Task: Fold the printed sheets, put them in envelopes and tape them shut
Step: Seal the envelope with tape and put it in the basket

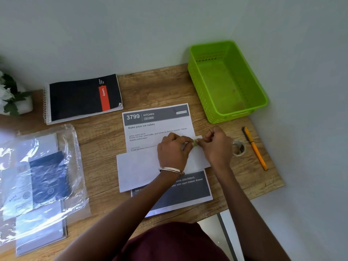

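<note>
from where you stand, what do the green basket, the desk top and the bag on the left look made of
Green basket: looks like moulded plastic, slightly glossy, with rows of small perforations in its walls.
Desk top: wood-grain surface, matte; solid wood or laminate, I cannot tell which.
Bag: thin clear plastic film, shiny, crinkled, contents showing through.

My arms are bare from the wrist up to where the view ends; no sleeve covers them. On my left wrist I wear a thin silver bangle, plain and smooth; it seems to be two slim rings side by side. My left hand and right hand have no gloves; my top is dark maroon.
</note>
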